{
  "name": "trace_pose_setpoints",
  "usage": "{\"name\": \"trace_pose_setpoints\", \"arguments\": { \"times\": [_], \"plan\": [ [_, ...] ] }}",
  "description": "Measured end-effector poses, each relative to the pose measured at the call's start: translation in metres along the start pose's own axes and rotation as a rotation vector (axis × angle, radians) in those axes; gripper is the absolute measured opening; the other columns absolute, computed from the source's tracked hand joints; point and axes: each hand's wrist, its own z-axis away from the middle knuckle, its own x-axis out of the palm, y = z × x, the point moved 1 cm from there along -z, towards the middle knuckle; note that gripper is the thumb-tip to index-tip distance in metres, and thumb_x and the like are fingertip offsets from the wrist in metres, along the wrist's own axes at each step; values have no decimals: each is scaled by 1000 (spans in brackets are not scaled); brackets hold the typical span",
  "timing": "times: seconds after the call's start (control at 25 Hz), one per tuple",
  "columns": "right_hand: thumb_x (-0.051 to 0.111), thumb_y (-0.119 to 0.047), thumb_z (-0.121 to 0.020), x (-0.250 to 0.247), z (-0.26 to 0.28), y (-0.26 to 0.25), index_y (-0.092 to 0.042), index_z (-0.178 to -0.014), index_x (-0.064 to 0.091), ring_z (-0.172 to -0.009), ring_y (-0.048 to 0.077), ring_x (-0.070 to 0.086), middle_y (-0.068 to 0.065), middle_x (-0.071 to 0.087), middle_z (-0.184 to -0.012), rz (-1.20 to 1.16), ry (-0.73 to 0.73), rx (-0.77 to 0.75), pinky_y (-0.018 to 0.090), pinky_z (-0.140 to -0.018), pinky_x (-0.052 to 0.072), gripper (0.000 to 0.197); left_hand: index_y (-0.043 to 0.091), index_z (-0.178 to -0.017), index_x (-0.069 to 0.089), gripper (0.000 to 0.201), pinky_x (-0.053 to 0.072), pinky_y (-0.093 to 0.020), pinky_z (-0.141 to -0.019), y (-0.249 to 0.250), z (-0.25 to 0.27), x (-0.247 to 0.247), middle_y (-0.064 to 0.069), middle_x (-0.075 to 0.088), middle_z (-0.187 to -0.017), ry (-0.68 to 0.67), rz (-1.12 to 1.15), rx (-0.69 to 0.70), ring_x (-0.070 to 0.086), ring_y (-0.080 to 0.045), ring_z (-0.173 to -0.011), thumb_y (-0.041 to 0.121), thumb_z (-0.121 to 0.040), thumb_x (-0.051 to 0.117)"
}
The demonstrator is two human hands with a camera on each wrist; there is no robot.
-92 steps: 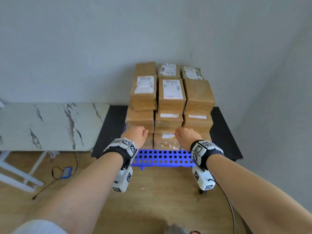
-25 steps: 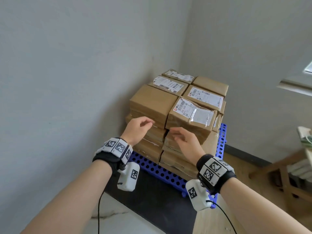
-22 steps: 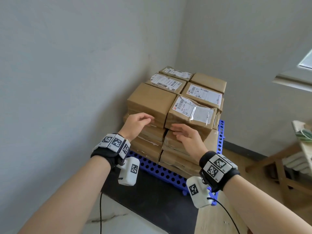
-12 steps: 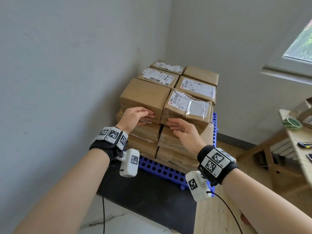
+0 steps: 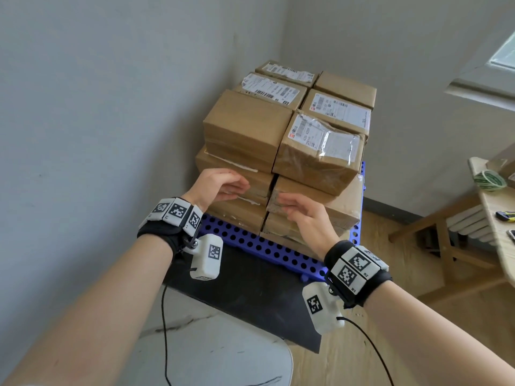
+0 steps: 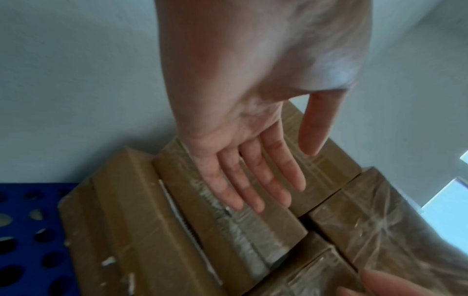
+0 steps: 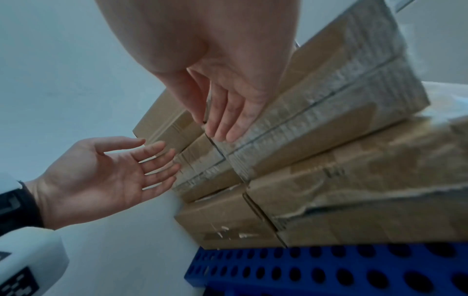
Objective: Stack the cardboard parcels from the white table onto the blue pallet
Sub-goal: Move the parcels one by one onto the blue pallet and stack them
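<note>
Brown cardboard parcels [image 5: 248, 126] stand several layers high on the blue perforated pallet [image 5: 250, 243] in the room corner. Some top parcels carry white labels, and the front right one [image 5: 320, 151] is wrapped in clear tape. My left hand [image 5: 237, 186] is open with straight fingers in front of the second layer on the left. My right hand [image 5: 289, 208] is open beside it, at the front corner of the right column. In the left wrist view the left hand [image 6: 286, 176] hovers over taped box edges. The right wrist view shows the right hand [image 7: 222, 124] close to the parcels, holding nothing.
The pallet lies on a black mat [image 5: 250, 296]. A corner of the white marble table [image 5: 223, 358] is below my arms. Grey walls close in on the left and behind the stack. A wooden table [image 5: 496, 207] with a green tape roll [image 5: 490, 181] stands at right.
Both hands have come down from the front faces of the top parcels to the level of the second layer, with fingers spread looser. The parcels have not moved.
</note>
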Motion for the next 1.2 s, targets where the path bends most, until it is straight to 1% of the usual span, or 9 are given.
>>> {"name": "trace_pose_setpoints", "arguments": {
  "times": [0.12, 0.24, 0.4, 0.6, 0.76, 0.92, 1.04, 1.08, 1.2],
  "plan": [
    [43, 3, -93, 6, 5, 15, -14, -124, 59, -113, 10, 58, -2, 63, -120, 18, -4, 55, 32, -104, 44, 39, 8, -98, 68, 24, 49, -35, -94, -18, -2, -6, -8, 70, -107, -12, -9, -52, 65, -23, -103, 11, -95, 44],
    [43, 4, -93, 6, -1, 22, -17, -126, 58, -115, 8, 55, -6, 61, -121, 71, -3, 88, 32, -106, 42, 42, 12, -98, 67, 24, 46, -35, -95, -28, -10, -10, -6, 68, -109, 1, 25, -85, 61, -22, -108, 12, -95, 44],
    [44, 6, -90, 5, -11, 27, -18, -129, 55, -120, 8, 53, -7, 62, -123, 98, -16, 90, 34, -107, 40, 47, 16, -98, 67, 24, 45, -37, -97, -32, -22, -8, -6, 68, -112, -43, 22, -101, 59, -23, -111, 12, -95, 43],
    [44, 6, -89, 2, -17, 32, -19, -129, 54, -121, 7, 53, -5, 62, -125, 131, -21, 76, 36, -108, 40, 48, 13, -101, 67, 24, 45, -38, -100, -27, -35, -5, -10, 67, -115, -50, -38, -89, 60, -24, -113, 13, -95, 43],
    [44, 7, -90, 1, -18, 33, -18, -129, 55, -120, 7, 54, -5, 63, -124, 137, -28, 72, 35, -107, 41, 48, 13, -102, 67, 24, 45, -38, -100, -30, -38, -7, -10, 67, -115, -61, -35, -85, 60, -24, -113, 14, -95, 43],
    [42, 8, -90, 1, -16, 31, -17, -128, 55, -118, 8, 55, -3, 62, -124, 134, -27, 57, 30, -105, 42, 48, 13, -101, 67, 23, 49, -34, -94, -31, -32, -8, -9, 69, -111, -52, -5, -72, 62, -23, -108, 13, -95, 44],
    [38, 12, -90, 10, -7, 37, -11, -126, 57, -109, 12, 59, 2, 64, -117, 110, -105, 82, 22, -98, 45, 46, 7, -93, 66, 23, 54, -30, -83, -43, -14, -1, -10, 68, -97, -80, 64, -93, 66, -21, -92, 9, -95, 43],
    [38, 13, -90, 15, -3, 42, -9, -125, 58, -107, 13, 59, 3, 65, -114, 100, -127, 98, 21, -97, 45, 46, 6, -92, 66, 24, 54, -30, -83, -50, -9, 2, -9, 68, -96, -86, 59, -108, 66, -20, -90, 9, -95, 42],
    [36, 14, -90, 28, 5, 68, -9, -124, 58, -110, 17, 59, 6, 64, -117, 87, -163, 211, 29, -99, 45, 47, 9, -94, 68, 27, 48, -36, -92, -82, 2, 8, -9, 69, -104, -80, 12, -193, 63, -22, -98, 11, -96, 41]
  ]
}}
